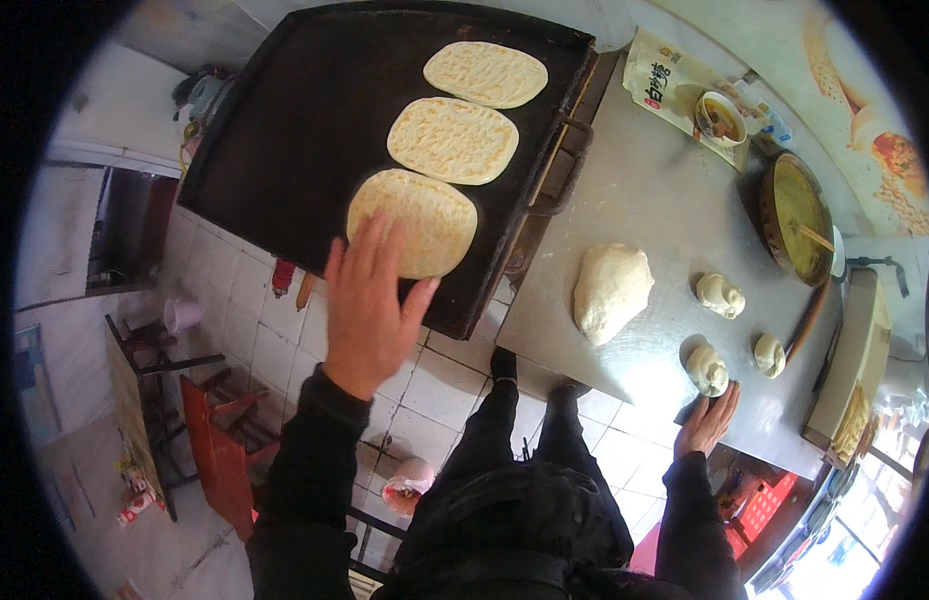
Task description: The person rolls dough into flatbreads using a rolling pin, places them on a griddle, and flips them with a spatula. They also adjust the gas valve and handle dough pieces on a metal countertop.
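My left hand (pixel 371 307), fingers spread, lies over the near edge of a flatbread (pixel 427 225) on the black griddle (pixel 284 135); whether it presses on the bread cannot be told. Farther back are a second flatbread (pixel 453 140) and a third flatbread (pixel 485 73). On the metal worktop (pixel 584 195), my right hand (pixel 707 421) rests at the near edge, its fingertips beside a coiled dough piece (pixel 707 370). Another dough piece (pixel 720 295) and a smaller one (pixel 770 355) sit beyond. A large lump of dough (pixel 611 292) lies left of them.
A round pan of yellow liquid (pixel 798 217) with a wooden-handled tool stands at the worktop's right. Behind are a small bowl (pixel 720 119) and a printed bag (pixel 671 79). The griddle's metal handle (pixel 573 169) juts towards the worktop. A red stool (pixel 217 450) stands at lower left.
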Motion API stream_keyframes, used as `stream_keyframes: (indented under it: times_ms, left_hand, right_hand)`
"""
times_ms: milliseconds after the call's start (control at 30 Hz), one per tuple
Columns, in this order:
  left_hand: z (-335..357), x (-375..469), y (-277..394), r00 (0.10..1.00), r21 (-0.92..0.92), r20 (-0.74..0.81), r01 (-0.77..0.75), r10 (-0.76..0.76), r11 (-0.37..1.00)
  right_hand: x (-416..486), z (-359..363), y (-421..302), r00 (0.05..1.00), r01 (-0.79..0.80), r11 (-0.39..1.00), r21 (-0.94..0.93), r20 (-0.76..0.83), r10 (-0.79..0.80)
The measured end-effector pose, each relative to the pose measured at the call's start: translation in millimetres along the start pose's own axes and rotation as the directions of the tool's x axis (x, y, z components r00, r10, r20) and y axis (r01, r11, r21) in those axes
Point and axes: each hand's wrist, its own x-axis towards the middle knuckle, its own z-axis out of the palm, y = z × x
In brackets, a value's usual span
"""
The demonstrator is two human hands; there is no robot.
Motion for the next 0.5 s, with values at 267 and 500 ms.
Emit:
stream_keyframes:
  times_ms: [267,500]
  left_hand:
    - [3.2,-10.1,0.9,0.975,-0.046,0.199,-0.087,0.095,0.995]
    - [9.4,53.2,-3.8,0.986,-0.107,0.122,-0.098,0.110,0.990]
  right_hand:
    - [3.6,1.3,-12.0,0.998,-0.051,0.997,-0.063,-0.032,0.049]
    - [2.2,3.3,-14.4,0.996,-0.086,0.992,-0.087,-0.040,0.083]
